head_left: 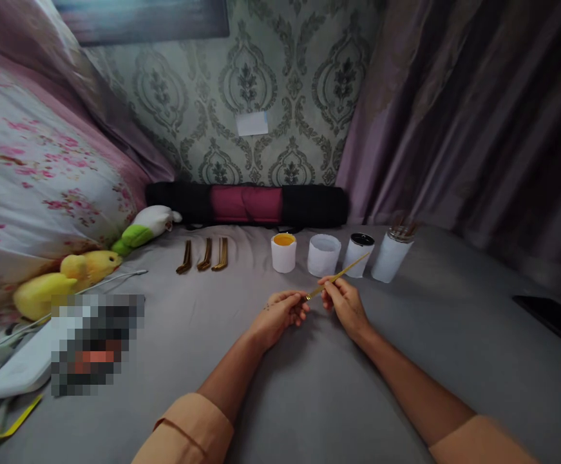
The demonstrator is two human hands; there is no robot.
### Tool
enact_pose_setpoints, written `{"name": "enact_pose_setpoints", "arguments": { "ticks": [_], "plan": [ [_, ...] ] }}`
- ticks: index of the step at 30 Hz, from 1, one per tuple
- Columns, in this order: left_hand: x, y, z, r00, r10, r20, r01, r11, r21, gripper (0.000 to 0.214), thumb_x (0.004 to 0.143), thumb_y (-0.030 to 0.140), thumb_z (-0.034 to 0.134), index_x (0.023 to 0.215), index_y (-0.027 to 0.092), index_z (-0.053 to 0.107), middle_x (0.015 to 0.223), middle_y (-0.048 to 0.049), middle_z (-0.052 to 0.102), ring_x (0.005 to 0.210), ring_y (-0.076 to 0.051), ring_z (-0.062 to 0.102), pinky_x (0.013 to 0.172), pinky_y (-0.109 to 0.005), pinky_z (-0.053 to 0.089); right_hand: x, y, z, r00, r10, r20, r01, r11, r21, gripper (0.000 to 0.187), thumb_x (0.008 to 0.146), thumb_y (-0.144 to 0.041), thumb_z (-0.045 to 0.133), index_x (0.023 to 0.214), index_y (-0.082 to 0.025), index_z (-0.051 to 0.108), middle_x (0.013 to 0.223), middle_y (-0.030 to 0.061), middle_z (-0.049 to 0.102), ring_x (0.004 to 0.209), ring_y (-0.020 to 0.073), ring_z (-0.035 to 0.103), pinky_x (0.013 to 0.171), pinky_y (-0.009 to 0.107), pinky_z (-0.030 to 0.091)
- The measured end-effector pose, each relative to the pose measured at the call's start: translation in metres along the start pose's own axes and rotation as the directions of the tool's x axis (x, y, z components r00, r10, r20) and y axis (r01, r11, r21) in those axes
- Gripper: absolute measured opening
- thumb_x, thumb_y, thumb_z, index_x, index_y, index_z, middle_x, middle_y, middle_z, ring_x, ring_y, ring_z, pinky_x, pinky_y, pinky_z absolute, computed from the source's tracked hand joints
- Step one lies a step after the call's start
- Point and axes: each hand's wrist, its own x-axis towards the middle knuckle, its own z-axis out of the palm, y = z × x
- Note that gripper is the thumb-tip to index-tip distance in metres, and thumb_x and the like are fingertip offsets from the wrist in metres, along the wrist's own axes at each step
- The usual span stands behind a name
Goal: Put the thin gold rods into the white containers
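A thin paintbrush (pixel 342 273) with a yellowish wooden handle slants between my hands. My right hand (pixel 345 303) is closed around the handle, whose end points up and to the right. The brush's metal collar reaches the fingertips of my left hand (pixel 280 316). Those fingers are curled and pinched together; what lies between them, bristles or some small thing, is hidden. Dark specks dot the back of the left hand. Just beyond stand a white pot of yellow paint (pixel 284 258), a white cup (pixel 323 261) and a white container with a dark top (pixel 356 261).
A white jar (pixel 390 261) at the right holds several brown sticks. Three bundles of bent brown-gold sticks (pixel 205 254) lie to the left on the grey sheet. Plush toys (pixel 75 277), cables and a pixelated item are at far left. A black phone-like slab (pixel 558 322) lies right.
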Motion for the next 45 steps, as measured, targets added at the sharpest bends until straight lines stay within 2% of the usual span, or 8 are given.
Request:
{"name": "enact_pose_setpoints", "arguments": {
  "ticks": [15,25,45],
  "plan": [
    [-0.0013,-0.0047,-0.0009,0.994,-0.086,0.074,0.09,0.995,-0.051,0.021,0.074,0.026,0.052,0.089,0.011,0.056,0.066,-0.0028,0.056,0.049,-0.006,0.049,0.042,-0.017,0.032,-0.0036,-0.004,0.001,1.0,0.028,0.009,-0.028,0.999,0.015,0.02,0.074,-0.036,0.045,0.077,-0.017,0.052,0.051,-0.0056,0.044,0.039,0.0058,0.04,0.037,0.017,0.031],
    [-0.0046,-0.0013,0.0033,0.988,-0.152,0.04,0.155,0.986,-0.065,0.019,0.071,0.022,0.057,0.085,0.01,0.056,0.063,-0.0017,0.056,0.047,-0.005,0.048,0.042,-0.017,0.032,-0.0045,-0.0031,0.0,0.999,0.041,0.003,-0.041,0.999,-0.004,0.021,0.075,-0.036,0.045,0.079,-0.017,0.053,0.051,-0.0061,0.043,0.039,0.0053,0.039,0.037,0.017,0.031],
    [-0.0052,-0.0003,0.0019,0.988,-0.152,0.008,0.152,0.983,-0.106,0.015,0.072,0.018,0.055,0.084,0.009,0.055,0.062,-0.0021,0.055,0.047,-0.005,0.048,0.042,-0.016,0.033,-0.0044,-0.0056,-0.0006,0.999,0.045,-0.022,-0.045,0.999,0.015,0.024,0.074,-0.04,0.046,0.079,-0.017,0.054,0.053,-0.0057,0.045,0.039,0.0052,0.04,0.037,0.017,0.03]
  ]
}}
